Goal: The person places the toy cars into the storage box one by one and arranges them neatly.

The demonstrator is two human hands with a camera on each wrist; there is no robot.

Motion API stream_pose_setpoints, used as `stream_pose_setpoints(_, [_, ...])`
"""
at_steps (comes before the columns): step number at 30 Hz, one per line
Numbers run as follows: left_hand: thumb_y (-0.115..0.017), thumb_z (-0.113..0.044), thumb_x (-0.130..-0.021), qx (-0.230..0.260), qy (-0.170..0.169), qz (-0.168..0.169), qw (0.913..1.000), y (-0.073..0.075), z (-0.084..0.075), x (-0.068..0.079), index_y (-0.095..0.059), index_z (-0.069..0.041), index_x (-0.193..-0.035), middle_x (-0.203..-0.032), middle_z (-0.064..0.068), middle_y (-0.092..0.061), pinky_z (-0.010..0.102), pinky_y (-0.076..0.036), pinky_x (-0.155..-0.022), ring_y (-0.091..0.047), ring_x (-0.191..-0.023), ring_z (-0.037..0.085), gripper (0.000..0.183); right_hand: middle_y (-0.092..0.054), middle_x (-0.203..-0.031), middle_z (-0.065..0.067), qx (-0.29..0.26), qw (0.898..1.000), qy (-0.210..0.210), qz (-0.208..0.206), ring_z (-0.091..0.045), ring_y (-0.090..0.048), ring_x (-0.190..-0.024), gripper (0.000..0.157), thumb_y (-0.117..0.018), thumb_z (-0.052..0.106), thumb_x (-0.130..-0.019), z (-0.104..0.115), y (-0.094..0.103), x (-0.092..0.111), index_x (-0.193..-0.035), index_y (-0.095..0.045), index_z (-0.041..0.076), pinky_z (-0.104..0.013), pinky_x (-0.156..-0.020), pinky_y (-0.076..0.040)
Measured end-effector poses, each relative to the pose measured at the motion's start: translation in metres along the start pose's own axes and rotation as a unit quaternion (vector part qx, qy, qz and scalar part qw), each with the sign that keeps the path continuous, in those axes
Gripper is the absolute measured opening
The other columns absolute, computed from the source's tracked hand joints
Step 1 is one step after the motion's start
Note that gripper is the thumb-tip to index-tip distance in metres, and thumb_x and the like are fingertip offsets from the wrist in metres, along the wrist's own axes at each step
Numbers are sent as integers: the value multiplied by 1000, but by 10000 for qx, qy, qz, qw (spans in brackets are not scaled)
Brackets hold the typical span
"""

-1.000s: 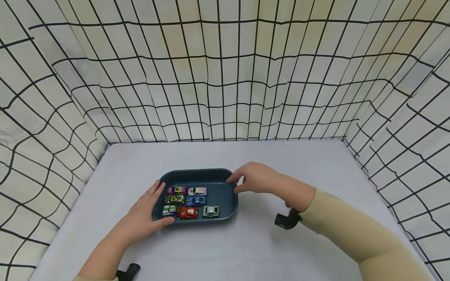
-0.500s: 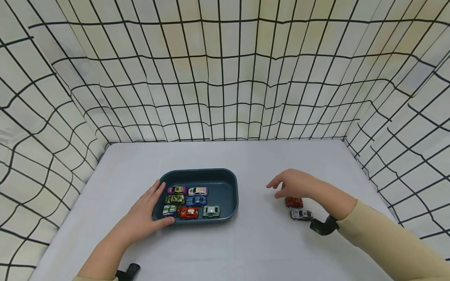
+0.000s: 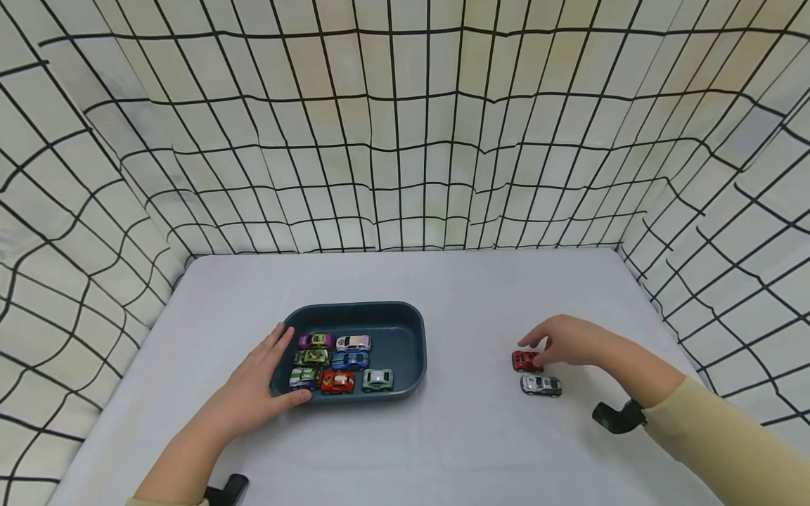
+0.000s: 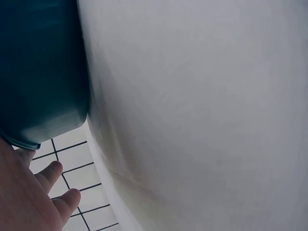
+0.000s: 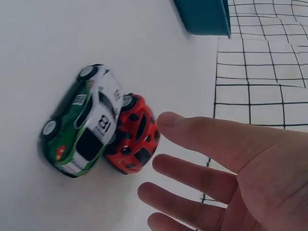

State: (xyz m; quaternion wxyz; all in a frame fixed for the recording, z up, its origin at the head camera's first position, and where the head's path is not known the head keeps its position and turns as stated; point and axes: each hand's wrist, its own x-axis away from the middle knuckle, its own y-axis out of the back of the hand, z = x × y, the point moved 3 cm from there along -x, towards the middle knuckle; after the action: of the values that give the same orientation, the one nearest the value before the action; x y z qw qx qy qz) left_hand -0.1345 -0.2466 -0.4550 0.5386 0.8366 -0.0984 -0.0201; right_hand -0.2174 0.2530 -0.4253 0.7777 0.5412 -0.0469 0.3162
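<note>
In the head view, my left hand [image 3: 249, 386] rests with extended fingers against the left end of a dark teal tray [image 3: 401, 351]. Its thumb lies by the tray's front rim. Several toy cars sit in the tray's left and front part, among them a blue one [image 3: 351, 360] and a red one [image 3: 337, 382]. My right hand [image 3: 572, 342] hovers at a red toy car with black spots [image 5: 134, 134] on the table, its thumb and fingers spread close to the car. Beside that car stands a white and green toy car [image 5: 89, 125], the two almost touching.
A white cloth covers the table [image 3: 443, 443]. Behind and at both sides rise pale walls with a black grid [image 3: 411, 169]. The tray's right part shows bare floor. A black wrist mount [image 3: 616, 417] sits on the right wrist.
My right hand has moved from the tray's right end, rightward across the table to the red toy car. The two cars outside the tray have come into view. My left hand stays at the tray.
</note>
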Motion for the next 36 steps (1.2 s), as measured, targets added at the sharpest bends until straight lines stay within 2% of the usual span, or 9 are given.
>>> stream_pose_setpoints(8, [-69, -72, -76, -34, -9, -4, 10000, 0, 0, 0, -12, -14, -161, -165, 17, -8, 72, -21, -109, -17, -145, 50, 117, -68, -115, -5, 25, 10000, -59, -11, -16, -62, -91, 37, -80, 18, -84, -9, -12, -7, -121, -74, 21, -33, -74, -55])
stream_pose_setpoints(18, [-69, -70, -77, -54, -48, -16, 10000, 1, 0, 1, -13, -12, -160, -165, 19, -9, 72, -21, -109, -17, -145, 50, 117, -70, -106, 1, 377, 9992, 78, -147, -13, -59, -87, 35, -78, 16, -85, -9, -17, -13, -120, -74, 21, -31, -74, -53])
stream_pose_setpoints(26, [-69, -71, -77, -71, -70, -24, 9999, 1, -1, 1, -13, -12, -160, -165, 19, -9, 72, -22, -109, -18, -145, 50, 116, -71, -112, 1, 573, 9975, 167, -366, -13, -58, -90, 33, -76, 18, -87, -2, -12, -12, -121, -74, 23, -32, -76, -52])
stream_pose_setpoints(32, [-69, -70, -77, -90, -99, -60, 9999, 1, -2, 2, -14, -11, -160, -165, 18, -9, 72, -23, -109, -19, -144, 50, 116, -71, -113, -1, 702, 9952, 385, -571, -15, -60, -92, 35, -76, 18, -88, 4, -4, -14, -122, -74, 22, -33, -76, -53])
stream_pose_setpoints(36, [-70, -69, -78, -74, -83, -59, 9999, 0, -2, 2, -13, -12, -160, -165, 18, -9, 72, -22, -109, -18, -144, 50, 115, -71, -117, -2, 770, 9938, 446, -674, -19, -62, -101, 35, -77, 19, -87, 10, 0, -16, -123, -73, 22, -35, -79, -54])
